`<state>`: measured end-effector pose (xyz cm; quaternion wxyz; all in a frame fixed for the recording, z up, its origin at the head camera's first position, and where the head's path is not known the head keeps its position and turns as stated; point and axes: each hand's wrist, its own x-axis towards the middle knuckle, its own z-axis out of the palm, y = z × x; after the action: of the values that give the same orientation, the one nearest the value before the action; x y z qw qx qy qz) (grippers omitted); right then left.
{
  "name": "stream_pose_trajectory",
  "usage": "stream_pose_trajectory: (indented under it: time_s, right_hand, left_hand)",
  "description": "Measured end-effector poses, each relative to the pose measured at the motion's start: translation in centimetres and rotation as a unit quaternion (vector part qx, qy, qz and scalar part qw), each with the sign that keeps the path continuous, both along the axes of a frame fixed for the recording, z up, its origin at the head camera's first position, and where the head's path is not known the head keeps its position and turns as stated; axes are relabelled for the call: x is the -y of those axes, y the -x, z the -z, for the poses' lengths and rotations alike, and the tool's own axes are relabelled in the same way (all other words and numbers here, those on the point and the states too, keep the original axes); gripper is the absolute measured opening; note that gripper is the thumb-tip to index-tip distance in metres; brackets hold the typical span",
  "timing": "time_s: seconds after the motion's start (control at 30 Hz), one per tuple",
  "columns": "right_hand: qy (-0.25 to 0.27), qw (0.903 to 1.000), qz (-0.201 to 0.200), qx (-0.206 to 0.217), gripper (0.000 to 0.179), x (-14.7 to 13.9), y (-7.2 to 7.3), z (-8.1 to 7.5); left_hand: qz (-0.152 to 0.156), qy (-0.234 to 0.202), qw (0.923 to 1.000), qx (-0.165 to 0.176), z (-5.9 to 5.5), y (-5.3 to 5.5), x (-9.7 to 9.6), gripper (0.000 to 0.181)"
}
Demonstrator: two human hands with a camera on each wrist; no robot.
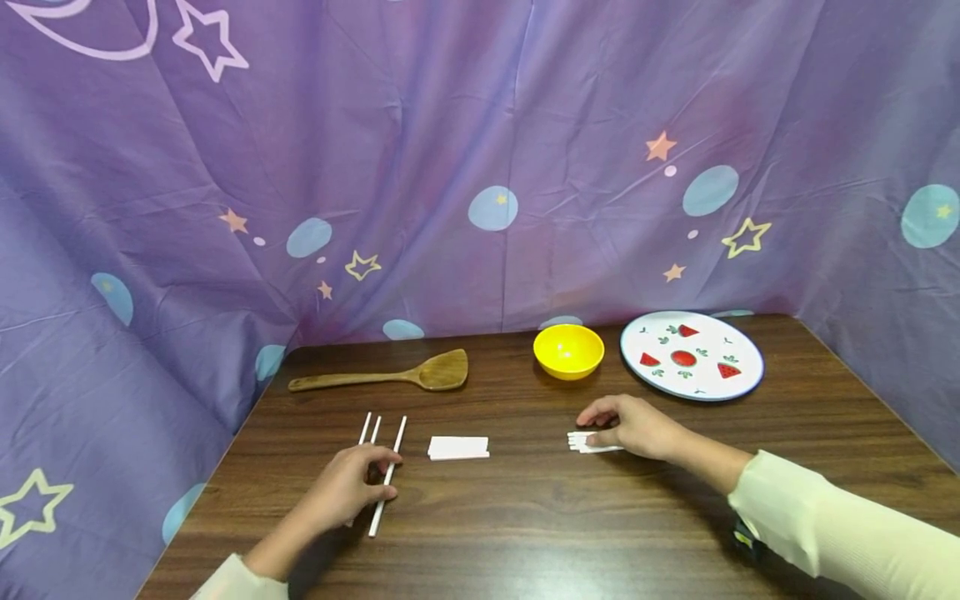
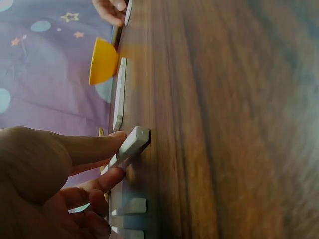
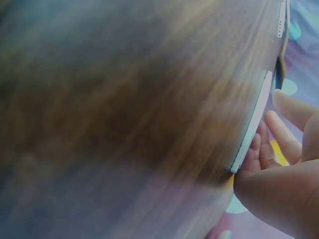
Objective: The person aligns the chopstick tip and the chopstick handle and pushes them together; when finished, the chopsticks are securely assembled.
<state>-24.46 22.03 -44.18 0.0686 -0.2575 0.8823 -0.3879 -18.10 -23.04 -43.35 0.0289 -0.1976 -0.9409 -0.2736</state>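
My left hand (image 1: pixel 348 487) pinches a long white stick (image 1: pixel 397 446) between thumb and finger; it lies slanted at the table's left. In the left wrist view the blunt end of this stick (image 2: pixel 134 142) points toward the camera. Two more white sticks (image 1: pixel 365 429) lie just left of it, partly behind the hand. At the right, my right hand (image 1: pixel 633 427) rests by a row of short white sticks (image 1: pixel 579 442), its thumb over them and fingers loosely bent. In the right wrist view these sticks (image 3: pixel 254 119) run along beside the fingers, partly hidden.
Between the hands lies a flat white block of sticks (image 1: pixel 459 447). Behind stand a wooden spatula (image 1: pixel 442 370), a yellow bowl (image 1: pixel 568 352) and a white plate (image 1: pixel 701 329) with watermelon pictures. A purple patterned cloth (image 1: pixel 420 167) hangs behind the brown table (image 1: pixel 510 533).
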Motion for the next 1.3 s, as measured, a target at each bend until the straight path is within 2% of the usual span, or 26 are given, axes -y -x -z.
stream_pose_trajectory:
  time_s: [0.1, 0.27, 0.6, 0.97, 1.3]
  right_hand:
    - [0.001, 1.0, 0.0, 0.0, 0.025, 0.1, 0.0, 0.0]
    - [0.004, 1.0, -0.002, -0.002, 0.026, 0.2, -0.1, -0.1]
    - [-0.016, 0.9998, -0.007, -0.009, 0.027, 0.1, 0.1, -0.4]
    - [-0.021, 0.9997, -0.009, -0.004, 0.026, -0.1, 0.4, -0.1]
    - [-0.015, 0.9998, -0.011, 0.009, 0.026, -0.2, 0.5, -0.2]
  left_hand:
    - [0.002, 0.003, 1.0, -0.001, 0.0, 0.4, 0.4, 0.038]
    - [0.009, -0.018, 0.9998, 0.007, 0.2, 1.1, 1.1, 0.036]
    - [0.05, -0.018, 0.9986, -0.002, 0.0, 1.8, 2.1, 0.031]
    - [0.058, -0.015, 0.9982, -0.007, 0.0, 2.0, 3.0, 0.03]
    - [0.05, 0.017, 0.9986, -0.005, -0.4, 2.1, 3.0, 0.031]
